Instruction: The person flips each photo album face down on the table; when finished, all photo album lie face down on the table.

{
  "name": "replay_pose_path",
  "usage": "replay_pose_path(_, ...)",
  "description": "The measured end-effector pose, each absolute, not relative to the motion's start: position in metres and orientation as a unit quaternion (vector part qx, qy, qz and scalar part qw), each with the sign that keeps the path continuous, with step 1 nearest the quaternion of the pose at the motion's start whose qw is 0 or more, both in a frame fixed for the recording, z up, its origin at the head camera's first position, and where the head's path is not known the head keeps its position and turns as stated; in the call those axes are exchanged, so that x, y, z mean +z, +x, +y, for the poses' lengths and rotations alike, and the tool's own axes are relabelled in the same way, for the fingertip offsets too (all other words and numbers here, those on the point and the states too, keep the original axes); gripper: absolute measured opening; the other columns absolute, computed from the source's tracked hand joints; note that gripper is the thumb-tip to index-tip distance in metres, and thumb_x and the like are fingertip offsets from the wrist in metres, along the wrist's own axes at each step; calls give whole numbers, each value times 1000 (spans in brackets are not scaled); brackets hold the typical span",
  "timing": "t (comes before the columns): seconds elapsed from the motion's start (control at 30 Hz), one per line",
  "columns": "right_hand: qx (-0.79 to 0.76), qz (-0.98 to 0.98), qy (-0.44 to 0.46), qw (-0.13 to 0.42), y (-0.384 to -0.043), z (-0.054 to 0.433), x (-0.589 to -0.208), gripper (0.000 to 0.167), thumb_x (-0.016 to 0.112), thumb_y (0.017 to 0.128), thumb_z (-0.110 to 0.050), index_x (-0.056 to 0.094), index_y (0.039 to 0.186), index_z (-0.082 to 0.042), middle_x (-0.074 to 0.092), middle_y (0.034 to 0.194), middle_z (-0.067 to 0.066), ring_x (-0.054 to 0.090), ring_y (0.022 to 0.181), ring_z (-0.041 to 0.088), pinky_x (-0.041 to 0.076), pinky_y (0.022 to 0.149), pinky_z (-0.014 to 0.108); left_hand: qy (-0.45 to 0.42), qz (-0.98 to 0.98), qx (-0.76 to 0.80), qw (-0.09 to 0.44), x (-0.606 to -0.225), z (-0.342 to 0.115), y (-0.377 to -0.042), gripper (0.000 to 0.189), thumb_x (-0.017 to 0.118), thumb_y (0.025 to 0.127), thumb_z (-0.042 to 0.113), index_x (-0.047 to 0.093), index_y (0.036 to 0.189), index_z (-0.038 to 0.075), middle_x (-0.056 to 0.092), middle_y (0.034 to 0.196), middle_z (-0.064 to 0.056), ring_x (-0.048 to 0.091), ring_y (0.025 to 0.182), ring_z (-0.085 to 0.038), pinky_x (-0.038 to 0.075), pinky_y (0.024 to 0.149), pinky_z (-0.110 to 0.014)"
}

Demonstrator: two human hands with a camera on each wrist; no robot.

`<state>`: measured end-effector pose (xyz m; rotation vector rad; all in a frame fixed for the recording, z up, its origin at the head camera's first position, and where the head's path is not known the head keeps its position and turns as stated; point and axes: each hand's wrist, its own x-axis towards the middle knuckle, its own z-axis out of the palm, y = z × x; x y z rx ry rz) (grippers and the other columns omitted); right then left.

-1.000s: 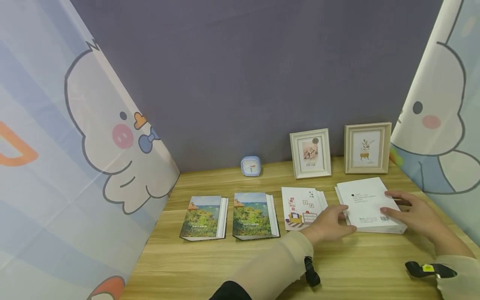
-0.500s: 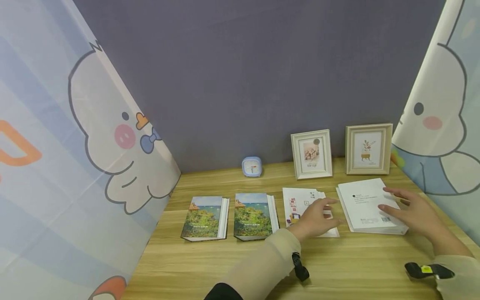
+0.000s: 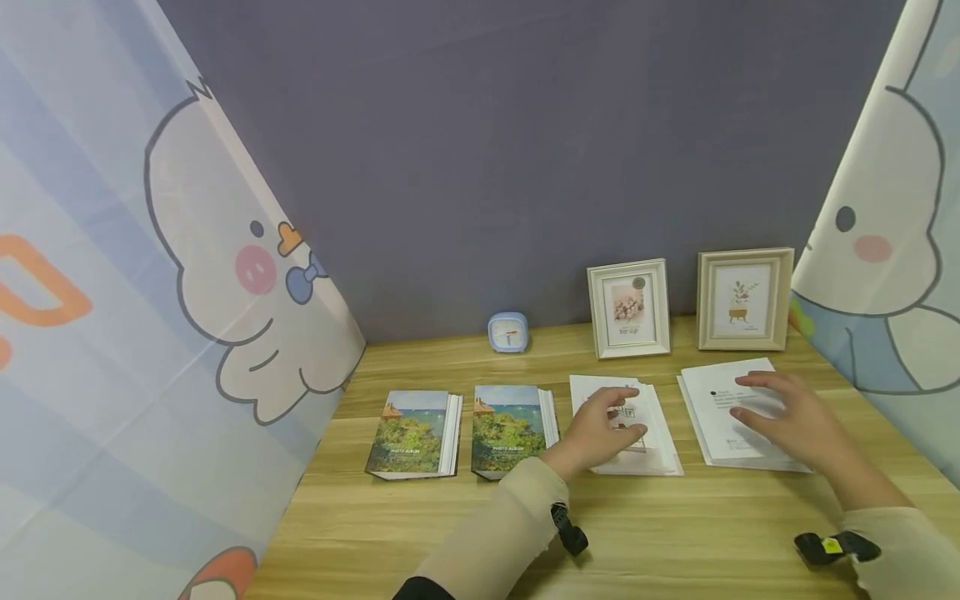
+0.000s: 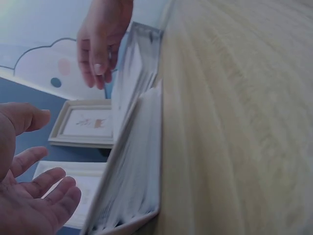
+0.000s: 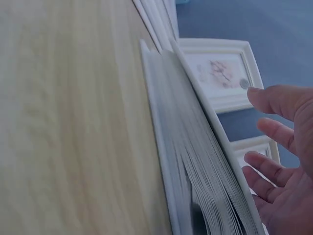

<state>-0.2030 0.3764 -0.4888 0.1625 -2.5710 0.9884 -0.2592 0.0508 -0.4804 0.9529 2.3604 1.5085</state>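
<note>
Directly beneath the left hand [image 3: 600, 427], on the wood-grained table [image 3: 637, 533], lies a white album with a furniture drawing [image 3: 654, 443] on its cover, partly hidden by the hand. That hand holds nothing: its fingers bend loosely, with a wide gap between them and the thumb. Beneath the right hand [image 3: 795, 421] lies a white album with small printed text [image 3: 716, 425], set a little askew; this hand is also bare, its thumb and fingers spread wide, and whether any fingertip brushes the cover is hard to tell. In the right wrist view the album's thick block of pages shows just beside the right hand. To the left of both hands lie two albums with painted seaside covers, the nearer one [image 3: 507, 429] close to the left hand and the farther one [image 3: 408, 442] beyond it. Behind the left hand stands a whitish picture frame with flowers [image 3: 628, 308], and behind the right hand a beige picture frame with a potted plant [image 3: 744, 300]. Farther back and left of the left hand sits a small blue clock [image 3: 508, 332], near the foot of a dark grey backdrop [image 3: 525, 167]
</note>
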Motion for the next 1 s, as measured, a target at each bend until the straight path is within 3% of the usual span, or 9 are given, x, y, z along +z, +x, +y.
replay_pose_path(0.33,350,-913,89,188,-211,349,-491,47,85,90,-20,66,129,0,56,134,26,50,123,52,40,99,69,292,824,483,60,-474,26,-264,55,75,99,30,57,151,27,52,149,11,50,139,-17,46,110,-38)
replay_pose_path(0.6,384,-913,85,106,-216,325,-488,66,81,95,-25,51,146,5,53,140,34,61,117,56,54,93,60,253,844,469,55,-476,8,-260,57,76,97,30,55,150,35,46,157,10,41,147,-21,44,113,-48)
replay_pose_path(0.83,405,-906,102,72,-221,307,-494,74,79,97,-27,43,150,10,49,144,37,59,121,58,55,94,60,244,838,485,63,-479,-10,-256,60,74,100,31,50,155,31,40,162,2,44,144,-33,48,109,-50)
replay_pose_path(1.0,406,-906,105,66,-227,295,-496,76,82,94,-27,46,149,10,50,141,37,58,120,59,56,93,58,248,827,501,63,-482,-18,-255,64,75,100,30,48,158,23,41,160,1,46,142,-35,49,109,-50)
